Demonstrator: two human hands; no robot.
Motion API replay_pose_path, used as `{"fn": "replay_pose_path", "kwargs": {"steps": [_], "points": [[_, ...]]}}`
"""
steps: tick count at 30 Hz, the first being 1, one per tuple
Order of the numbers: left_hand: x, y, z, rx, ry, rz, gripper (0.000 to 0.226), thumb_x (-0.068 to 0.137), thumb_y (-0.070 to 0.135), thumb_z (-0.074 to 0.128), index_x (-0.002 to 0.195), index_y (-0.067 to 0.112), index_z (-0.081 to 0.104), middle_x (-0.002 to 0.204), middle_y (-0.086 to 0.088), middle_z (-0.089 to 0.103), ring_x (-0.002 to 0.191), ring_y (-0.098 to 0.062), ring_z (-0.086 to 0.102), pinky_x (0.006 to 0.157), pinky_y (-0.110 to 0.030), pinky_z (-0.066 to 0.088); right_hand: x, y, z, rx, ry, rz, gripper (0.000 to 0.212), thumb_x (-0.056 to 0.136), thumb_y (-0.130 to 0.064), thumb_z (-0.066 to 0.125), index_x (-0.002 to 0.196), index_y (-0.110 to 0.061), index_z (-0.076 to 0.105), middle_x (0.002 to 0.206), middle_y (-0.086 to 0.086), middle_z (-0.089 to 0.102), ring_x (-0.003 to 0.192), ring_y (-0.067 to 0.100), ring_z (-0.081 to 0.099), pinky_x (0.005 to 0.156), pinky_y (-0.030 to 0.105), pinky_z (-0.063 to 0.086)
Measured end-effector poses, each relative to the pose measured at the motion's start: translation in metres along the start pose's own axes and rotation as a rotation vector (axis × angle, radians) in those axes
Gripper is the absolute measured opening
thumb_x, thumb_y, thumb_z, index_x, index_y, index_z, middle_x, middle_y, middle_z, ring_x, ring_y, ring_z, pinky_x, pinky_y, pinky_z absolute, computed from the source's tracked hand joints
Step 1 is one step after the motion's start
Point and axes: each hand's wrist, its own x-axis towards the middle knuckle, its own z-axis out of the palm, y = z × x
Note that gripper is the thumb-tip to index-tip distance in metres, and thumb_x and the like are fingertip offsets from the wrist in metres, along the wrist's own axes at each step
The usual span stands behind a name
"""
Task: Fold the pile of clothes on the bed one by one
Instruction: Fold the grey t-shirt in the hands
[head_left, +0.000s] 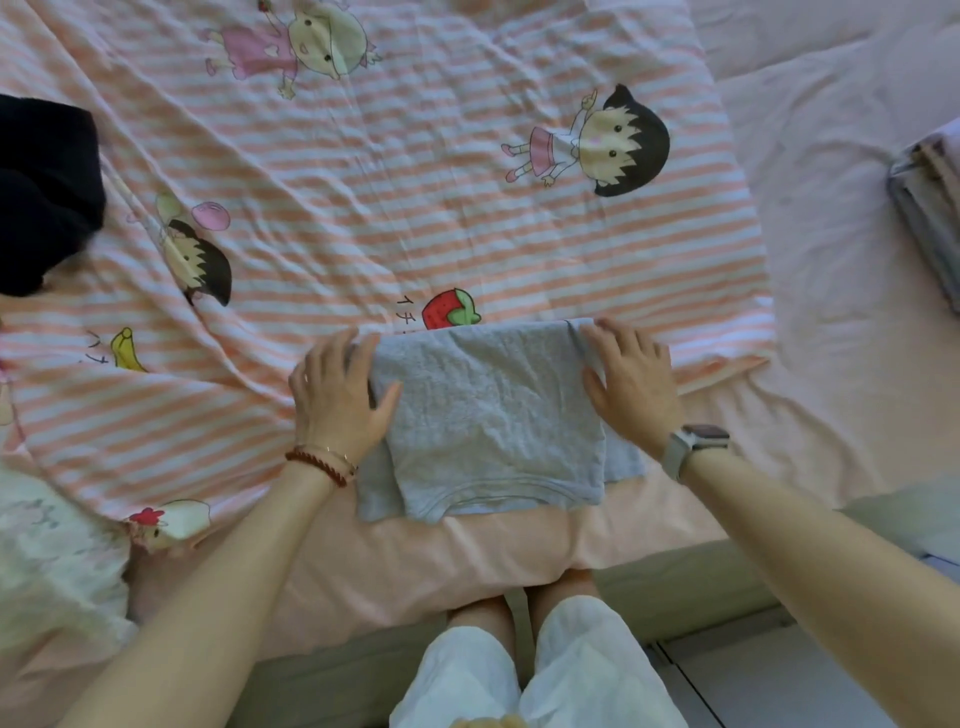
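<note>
A grey garment (488, 415) lies folded into a rough rectangle near the front edge of the bed. My left hand (337, 395) rests flat on its left edge, fingers straight, thumb on the cloth. At the right edge lies my right hand (631, 376), flat with fingers spread on the fabric. A dark garment (44, 197) sits bunched at the far left. A pale printed garment (57, 561) lies at the lower left.
A pink-and-white striped cartoon sheet (395, 218) covers most of the bed over a plain pink sheet (841, 270). A folded grey stack (930, 213) sits at the right edge. The bed's front edge (467, 597) runs just above my knees.
</note>
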Motion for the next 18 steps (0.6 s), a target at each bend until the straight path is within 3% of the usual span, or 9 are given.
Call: {"fn": "replay_pose_path", "kwargs": {"steps": [2, 4, 7, 9, 11, 15, 18], "points": [[0.028, -0.004, -0.007, -0.035, -0.213, -0.135, 0.057, 0.085, 0.046, 0.058, 0.134, 0.021, 0.044, 0.136, -0.005, 0.044, 0.126, -0.029, 0.034, 0.103, -0.047, 0.027, 0.027, 0.003, -0.006, 0.058, -0.210, 0.106, 0.054, 0.088, -0.023, 0.057, 0.138, -0.012, 0.039, 0.139, 0.011, 0.043, 0.122, 0.033, 0.041, 0.093, 0.046, 0.037], [0.048, -0.008, -0.011, -0.084, -0.366, -0.169, 0.056, 0.084, 0.049, 0.058, 0.132, 0.022, 0.047, 0.132, -0.003, 0.049, 0.123, -0.028, 0.039, 0.100, -0.045, 0.032, 0.047, 0.009, -0.005, 0.136, -0.387, 0.156, 0.056, 0.090, -0.027, 0.055, 0.141, -0.016, 0.034, 0.139, 0.007, 0.044, 0.126, 0.030, 0.036, 0.099, 0.044, 0.034], [0.060, -0.012, -0.017, -0.347, -0.457, -0.227, 0.030, 0.085, 0.032, 0.064, 0.107, 0.012, 0.062, 0.098, -0.004, 0.061, 0.095, -0.023, 0.054, 0.075, -0.032, 0.044, 0.062, 0.016, -0.002, 0.324, -0.483, 0.203, 0.028, 0.088, -0.020, 0.057, 0.114, -0.010, 0.056, 0.109, 0.009, 0.059, 0.106, 0.029, 0.050, 0.080, 0.036, 0.041], [0.059, -0.016, -0.022, -0.476, -0.485, -0.231, 0.010, 0.086, 0.019, 0.063, 0.088, 0.009, 0.063, 0.077, -0.001, 0.058, 0.078, -0.019, 0.053, 0.062, -0.025, 0.039, 0.061, 0.023, -0.002, 0.454, -0.520, 0.224, 0.011, 0.088, -0.015, 0.057, 0.087, -0.004, 0.055, 0.080, 0.008, 0.054, 0.081, 0.025, 0.051, 0.061, 0.030, 0.032], [0.056, -0.020, -0.030, -0.537, -0.487, -0.173, 0.009, 0.087, 0.012, 0.062, 0.078, 0.014, 0.060, 0.074, 0.002, 0.056, 0.073, -0.015, 0.051, 0.060, -0.020, 0.038, 0.057, 0.029, -0.011, 0.515, -0.513, 0.217, 0.014, 0.091, -0.014, 0.055, 0.080, -0.007, 0.051, 0.069, 0.002, 0.046, 0.071, 0.021, 0.044, 0.055, 0.025, 0.027], [0.051, -0.026, -0.054, -0.600, -0.458, -0.105, 0.021, 0.088, 0.010, 0.061, 0.069, 0.013, 0.054, 0.065, 0.003, 0.049, 0.060, 0.000, 0.048, 0.055, -0.014, 0.039, 0.056, 0.034, -0.041, 0.623, -0.396, 0.149, 0.011, 0.092, -0.013, 0.054, 0.081, -0.010, 0.055, 0.072, 0.002, 0.052, 0.066, 0.013, 0.046, 0.058, 0.021, 0.033], [0.067, -0.027, -0.078, -0.669, -0.378, -0.109, 0.025, 0.082, 0.023, 0.065, 0.078, -0.001, 0.059, 0.068, -0.004, 0.049, 0.062, -0.006, 0.046, 0.062, -0.024, 0.041, 0.077, 0.028, -0.069, 0.690, -0.275, 0.098, 0.014, 0.087, -0.020, 0.060, 0.078, -0.010, 0.056, 0.068, 0.001, 0.051, 0.063, 0.006, 0.046, 0.055, 0.016, 0.032]]}}
